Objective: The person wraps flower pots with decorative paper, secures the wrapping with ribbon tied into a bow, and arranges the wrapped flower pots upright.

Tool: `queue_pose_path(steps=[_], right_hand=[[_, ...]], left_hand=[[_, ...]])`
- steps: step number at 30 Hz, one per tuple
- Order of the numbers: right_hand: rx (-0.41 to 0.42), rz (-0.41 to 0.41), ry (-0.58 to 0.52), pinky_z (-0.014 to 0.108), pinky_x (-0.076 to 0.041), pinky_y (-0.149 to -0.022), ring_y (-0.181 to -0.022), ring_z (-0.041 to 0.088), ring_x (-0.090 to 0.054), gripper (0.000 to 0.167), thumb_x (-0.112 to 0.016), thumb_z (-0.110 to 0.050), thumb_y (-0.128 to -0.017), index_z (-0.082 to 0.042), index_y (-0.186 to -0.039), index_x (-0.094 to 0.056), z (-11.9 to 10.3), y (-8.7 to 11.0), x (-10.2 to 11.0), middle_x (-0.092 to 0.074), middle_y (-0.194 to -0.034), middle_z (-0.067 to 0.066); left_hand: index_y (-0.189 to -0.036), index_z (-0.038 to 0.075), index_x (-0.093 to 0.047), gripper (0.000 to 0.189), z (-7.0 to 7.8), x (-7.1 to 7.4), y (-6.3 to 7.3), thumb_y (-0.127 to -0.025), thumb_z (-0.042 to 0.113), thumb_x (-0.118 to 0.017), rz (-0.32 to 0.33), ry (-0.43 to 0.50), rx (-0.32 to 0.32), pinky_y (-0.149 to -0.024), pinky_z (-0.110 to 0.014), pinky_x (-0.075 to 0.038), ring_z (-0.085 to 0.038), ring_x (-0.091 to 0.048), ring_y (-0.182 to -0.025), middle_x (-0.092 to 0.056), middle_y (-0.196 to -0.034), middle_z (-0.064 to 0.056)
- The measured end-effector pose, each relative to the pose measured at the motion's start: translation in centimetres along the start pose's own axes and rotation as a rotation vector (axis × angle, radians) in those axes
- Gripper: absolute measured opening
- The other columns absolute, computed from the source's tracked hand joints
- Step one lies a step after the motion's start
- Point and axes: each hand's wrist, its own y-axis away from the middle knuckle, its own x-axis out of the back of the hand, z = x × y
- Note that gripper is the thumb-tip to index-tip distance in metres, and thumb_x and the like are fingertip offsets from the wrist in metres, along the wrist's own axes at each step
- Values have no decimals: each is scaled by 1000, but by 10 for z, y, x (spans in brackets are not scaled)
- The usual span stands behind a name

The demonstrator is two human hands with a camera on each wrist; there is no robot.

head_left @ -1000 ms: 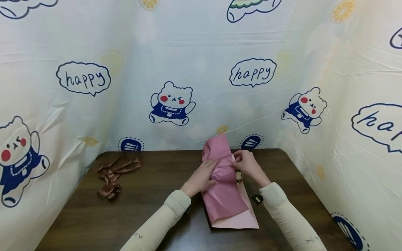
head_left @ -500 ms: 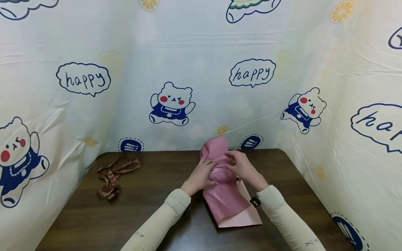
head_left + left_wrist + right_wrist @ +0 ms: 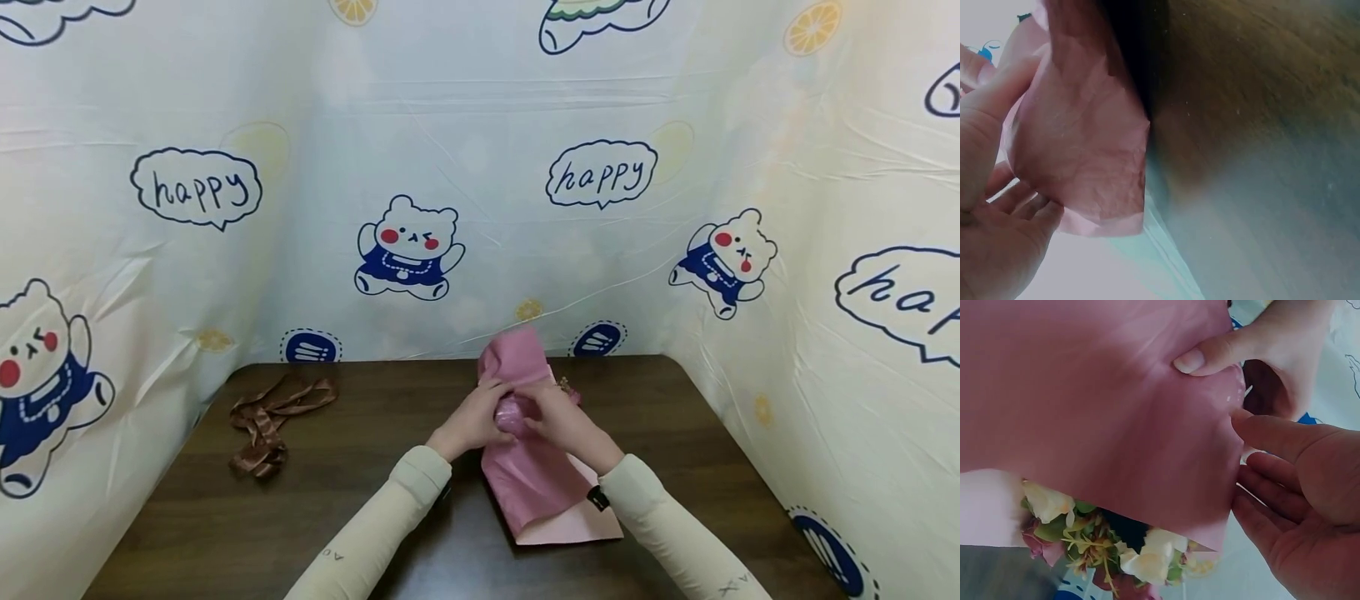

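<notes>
A sheet of pink wrapping paper [image 3: 532, 492] lies folded lengthwise over a bunch of flowers at the centre right of the table. Cream and dusky pink blooms [image 3: 1150, 556] poke out from its open side in the right wrist view. My left hand [image 3: 472, 421] grips the paper from the left, thumb pressed on its face and fingers curled round the far side. From the right, my right hand [image 3: 566, 421] grips the same gathered part, its thumb [image 3: 1266, 431] at the fold and its fingers behind. Between the hands the paper bulges, creased and shiny.
A loose heap of brown satin ribbon [image 3: 262, 433] lies on the left of the dark wooden table [image 3: 360, 500]. Behind the table hangs a pale printed curtain [image 3: 495, 250]. The paper's lighter inner side [image 3: 573, 525] shows at the near end.
My right hand has moved left and nearer from the paper's right edge, closing in beside the left hand. The paper's near end has shifted slightly right. Flowers now show beyond the right hand.
</notes>
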Motion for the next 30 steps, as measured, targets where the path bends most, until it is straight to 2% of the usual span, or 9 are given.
queue_pose_path(steps=[7,13,18,23,28,30], right_hand=[[-7,-34,7,48,-53,-97,-115,33,-65,50,-83,3,-79,6,-125,-66,-1,-1,-6,-70,-122,19],[-17,-40,26,47,-52,-101,-119,32,-63,55,-87,-1,-77,3,-127,-65,-1,-1,-11,-68,-125,17],[31,-5,132,46,-53,-98,-115,30,-63,58,-91,-11,-75,1,-126,-66,0,-2,-13,-68,-124,14],[50,25,258,46,-53,-97,-112,29,-61,60,-94,-21,-71,-2,-121,-68,-1,-4,-16,-70,-116,12],[35,30,287,49,-51,-100,-115,33,-62,65,-96,-24,-69,-2,-123,-68,-5,-4,-14,-69,-119,14],[18,28,298,49,-54,-96,-110,33,-65,67,-96,-26,-69,-3,-124,-67,-6,-3,-13,-68,-118,14]], left_hand=[[-140,2,-54,87,-7,2,-2,-68,28,-97,-42,26,-8,-105,-43,-49,-26,-56,-125,-59,-136,-10],[-139,3,-55,87,-9,1,-2,-66,25,-98,-41,63,-29,-105,-44,-48,-27,-57,-124,-60,-134,-11],[-138,5,-54,88,-6,3,-1,-65,25,-98,-41,47,-29,-105,-44,-48,-28,-56,-124,-61,-134,-10],[-130,9,-56,82,-6,2,0,-64,29,-99,-42,1,-14,-101,-42,-51,-24,-57,-117,-62,-125,-7],[-127,12,-55,80,-8,0,1,-64,36,-98,-49,-25,-1,-99,-40,-52,-23,-58,-115,-63,-121,-6],[-128,13,-55,81,-9,0,1,-64,37,-98,-46,-30,4,-99,-40,-52,-23,-58,-115,-63,-121,-5]])
